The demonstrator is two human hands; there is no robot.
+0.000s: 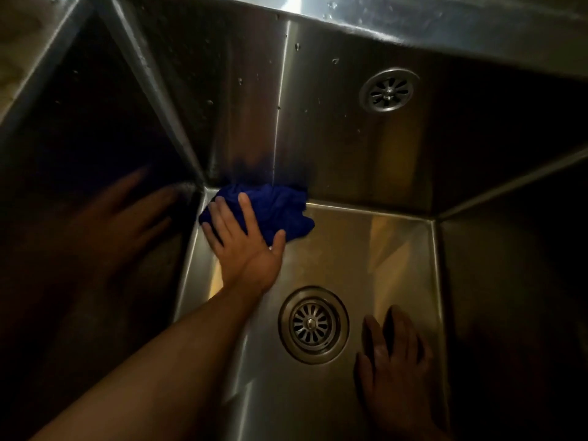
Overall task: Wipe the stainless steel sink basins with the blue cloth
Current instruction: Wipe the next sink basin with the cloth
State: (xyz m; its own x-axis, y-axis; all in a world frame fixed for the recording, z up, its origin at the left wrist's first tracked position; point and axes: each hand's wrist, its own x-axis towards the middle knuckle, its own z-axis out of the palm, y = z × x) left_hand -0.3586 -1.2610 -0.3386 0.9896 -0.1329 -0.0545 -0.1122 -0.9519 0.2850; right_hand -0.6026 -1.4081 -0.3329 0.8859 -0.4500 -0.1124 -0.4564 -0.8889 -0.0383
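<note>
The crumpled blue cloth (276, 211) lies in the far left corner of the stainless steel sink basin (366, 243), against the back wall. My left hand (245, 240) presses down on the cloth's near left part, fingers spread over it. My right hand (394, 354) rests flat on the basin floor in shadow, right of the drain (313, 324), with nothing in it. The cloth's underside is hidden.
A second basin (79, 154) lies dark on the left, beyond a narrow steel divider (152, 90). The left wall shows a faint reflection of my hand. A round strainer shape (388, 90) shows on the back wall. Water drops dot the back wall and rim.
</note>
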